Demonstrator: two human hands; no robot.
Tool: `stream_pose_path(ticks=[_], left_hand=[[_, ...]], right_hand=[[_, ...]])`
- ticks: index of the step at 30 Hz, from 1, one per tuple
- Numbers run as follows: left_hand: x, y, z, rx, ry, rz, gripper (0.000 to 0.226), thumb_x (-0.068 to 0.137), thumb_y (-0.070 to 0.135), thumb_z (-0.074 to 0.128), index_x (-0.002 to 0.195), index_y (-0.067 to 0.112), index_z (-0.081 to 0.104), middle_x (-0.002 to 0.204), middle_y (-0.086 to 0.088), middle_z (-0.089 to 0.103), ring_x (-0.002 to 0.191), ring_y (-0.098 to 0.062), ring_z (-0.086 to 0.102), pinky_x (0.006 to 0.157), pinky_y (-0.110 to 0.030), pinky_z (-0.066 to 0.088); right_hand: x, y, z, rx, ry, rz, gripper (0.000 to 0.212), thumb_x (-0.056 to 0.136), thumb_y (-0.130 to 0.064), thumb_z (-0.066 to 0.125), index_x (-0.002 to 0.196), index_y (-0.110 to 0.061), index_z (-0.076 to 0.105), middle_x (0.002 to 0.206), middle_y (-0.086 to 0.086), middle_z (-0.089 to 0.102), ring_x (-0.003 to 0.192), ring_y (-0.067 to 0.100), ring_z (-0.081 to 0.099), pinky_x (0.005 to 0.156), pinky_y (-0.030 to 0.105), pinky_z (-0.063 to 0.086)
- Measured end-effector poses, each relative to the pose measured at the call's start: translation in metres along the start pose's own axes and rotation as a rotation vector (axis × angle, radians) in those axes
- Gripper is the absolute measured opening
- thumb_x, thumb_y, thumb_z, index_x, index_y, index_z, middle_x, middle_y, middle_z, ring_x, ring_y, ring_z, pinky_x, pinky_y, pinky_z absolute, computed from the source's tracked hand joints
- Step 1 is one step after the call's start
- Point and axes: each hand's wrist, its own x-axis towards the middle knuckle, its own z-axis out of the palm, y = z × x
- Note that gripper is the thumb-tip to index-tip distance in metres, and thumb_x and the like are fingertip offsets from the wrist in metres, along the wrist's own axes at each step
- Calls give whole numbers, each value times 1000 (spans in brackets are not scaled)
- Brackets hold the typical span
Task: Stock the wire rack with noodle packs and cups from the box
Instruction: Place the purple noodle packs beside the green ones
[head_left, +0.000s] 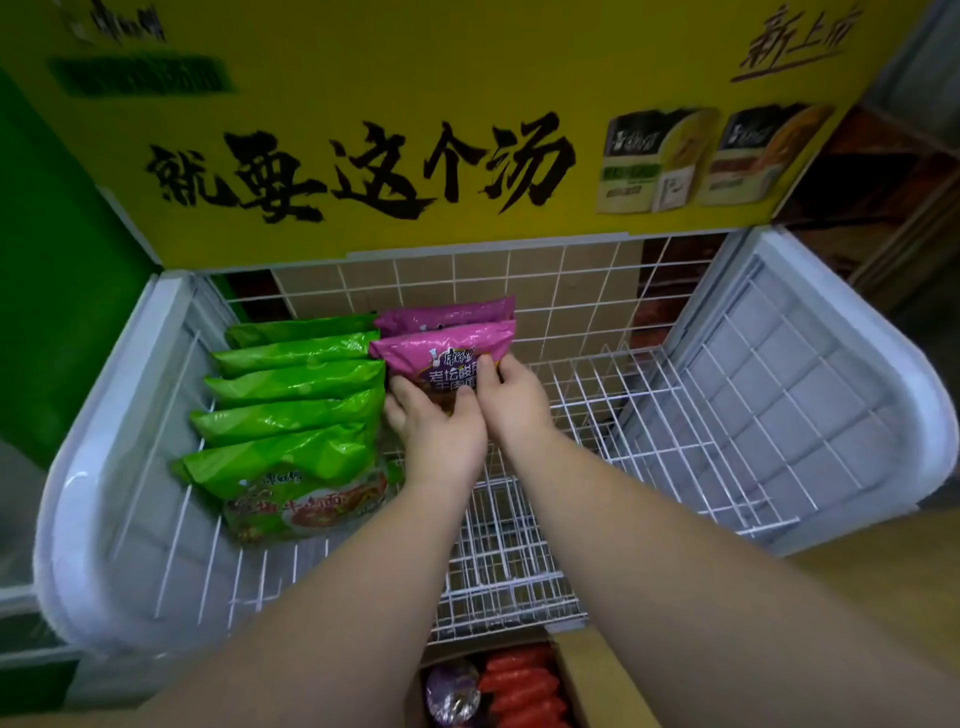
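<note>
A glossy purple plastic noodle pack (451, 361) is held upright by both hands in the white wire rack (649, 415), in front of a second purple pack (447, 314) standing against the back grid. The left hand (436, 431) is closed on the pack's lower left edge, the grip narrow, fingers curled under it. The right hand (511, 397) is pressed on the lower right corner, thumb across the printed face. Just beside it on the left, a row of shiny green crinkled noodle packs (296, 410) is leaned one behind another. The rack's grid floor to the right is seen bare, bounded by smooth rounded white plastic side panels (831, 395). Above, a yellow printed signboard (395, 135) is mounted. At the bottom edge, a brown cardboard box (592, 680) is seen holding ridged red packs (524, 686) and a rounded purple cup (451, 693).
</note>
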Motion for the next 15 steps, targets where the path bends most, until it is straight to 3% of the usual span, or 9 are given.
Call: stream_pose_path(ticks=[4,6,8,10,12,15], left_hand=[[-2,3,-4,1,-18,0,105,90,45,63,167,22,-3,173,-2,-6,152,-30,38,125,-48,33],[-8,7,-6,-68,-12,1,100,93,29,67,168,17,1,173,-10,8,146,-26,48,122,-43,39],[-16,10,-7,-184,16,1,95,95,13,63,168,15,3,171,-12,24,146,-20,48,122,-39,39],[-31,15,-7,-287,36,-5,93,96,6,57,169,17,0,172,-10,26,152,-14,39,123,-31,33],[-51,22,-4,-391,34,-18,83,100,0,52,169,18,9,169,-8,33,152,-10,37,114,-19,32],[-81,23,-1,-434,0,-13,67,106,7,52,166,26,28,162,-1,46,140,0,47,109,-19,37]], right_hand=[[-2,2,-3,-15,12,-10,36,108,-41,44,130,-21,65,97,-1,68,86,19,63,75,28,45],[-5,1,-6,-49,7,9,40,108,-45,44,135,-22,61,103,1,69,93,21,66,75,28,45],[-9,-1,-9,-44,19,52,55,105,-52,48,150,-20,49,130,5,67,120,28,65,88,33,50],[-15,-3,-12,13,43,120,80,99,-58,55,163,-18,28,154,5,52,140,29,51,106,39,46],[-21,-3,-15,55,53,139,90,96,-59,60,165,-16,20,161,7,43,147,29,43,114,40,40],[-31,1,-21,51,50,124,89,95,-53,65,164,-14,24,164,9,38,150,29,38,118,38,35]])
